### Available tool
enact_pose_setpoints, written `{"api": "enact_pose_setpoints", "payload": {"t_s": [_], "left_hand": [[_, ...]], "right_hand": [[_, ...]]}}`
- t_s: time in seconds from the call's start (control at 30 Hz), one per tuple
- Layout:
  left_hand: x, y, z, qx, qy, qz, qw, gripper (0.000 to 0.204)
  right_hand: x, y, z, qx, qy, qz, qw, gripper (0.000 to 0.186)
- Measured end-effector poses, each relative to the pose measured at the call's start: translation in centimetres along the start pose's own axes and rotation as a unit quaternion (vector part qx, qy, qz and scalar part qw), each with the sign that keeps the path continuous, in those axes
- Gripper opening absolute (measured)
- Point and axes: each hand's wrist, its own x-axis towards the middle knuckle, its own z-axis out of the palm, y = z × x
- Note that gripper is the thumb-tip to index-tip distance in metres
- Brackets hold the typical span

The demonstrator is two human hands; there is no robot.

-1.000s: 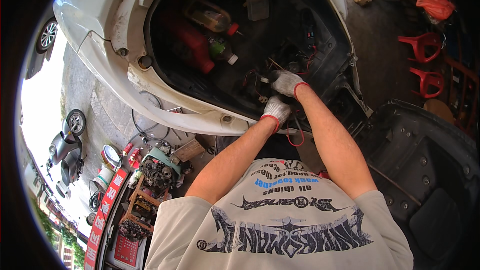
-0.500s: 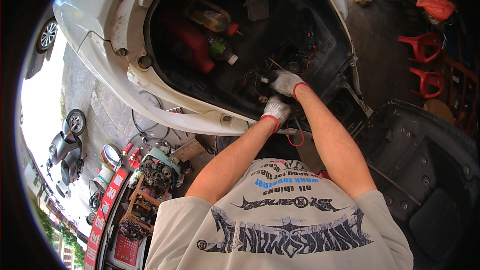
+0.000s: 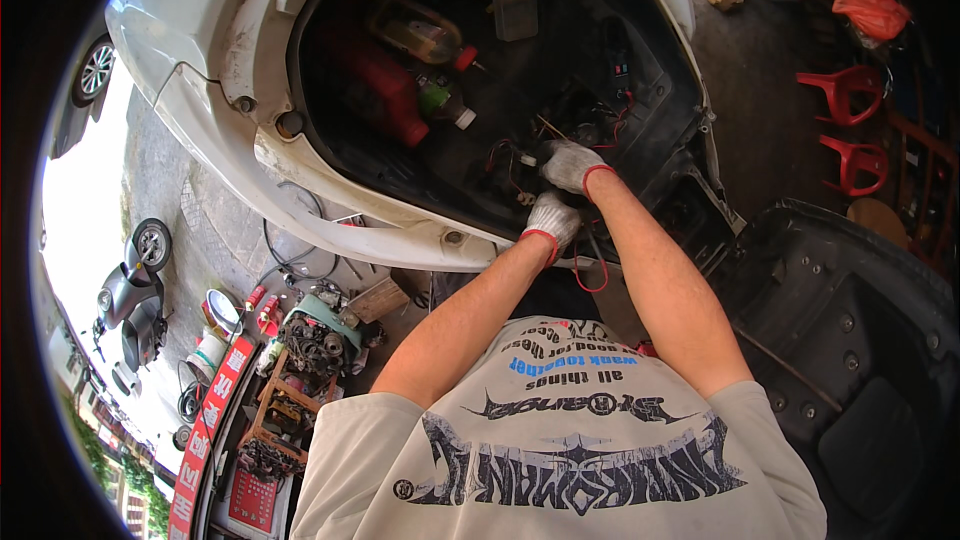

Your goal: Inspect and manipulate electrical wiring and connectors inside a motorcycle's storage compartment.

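Note:
Both hands wear whitish knit gloves with red cuffs and work inside the dark storage bin [image 3: 560,40] of a pale scooter body. My right hand [image 3: 572,166] is closed beside a small white connector [image 3: 528,160] and a thin tan stick [image 3: 548,126]; what its fingers grip is hidden. Just below and to its left, my left hand [image 3: 553,218] is closed too, near a small tan connector [image 3: 526,198], and I cannot make out what it holds. Thin red wires [image 3: 622,126] run beyond the right hand. A red cable [image 3: 604,278] loops below the hands.
In the bin lie a red container [image 3: 385,90], a bottle of yellowish liquid [image 3: 415,32], a small green-labelled bottle [image 3: 442,100] and a clear box [image 3: 515,10]. The raised black seat [image 3: 850,360] is at right. Red stools [image 3: 855,165] and engine parts [image 3: 318,332] stand around.

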Motion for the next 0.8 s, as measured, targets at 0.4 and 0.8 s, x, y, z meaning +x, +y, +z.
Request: {"api": "enact_pose_setpoints", "payload": {"t_s": [0.4,0.8], "left_hand": [[-0.6,1.6,-0.6,0.036,-0.020,-0.025,0.999,0.036],[-0.6,1.6,-0.6,-0.014,-0.025,-0.065,0.997,0.036]], "right_hand": [[1.1,1.0,1.3,-0.009,-0.002,0.020,1.000,0.040],[0.7,0.6,0.9,0.002,0.001,0.048,0.999,0.044]]}}
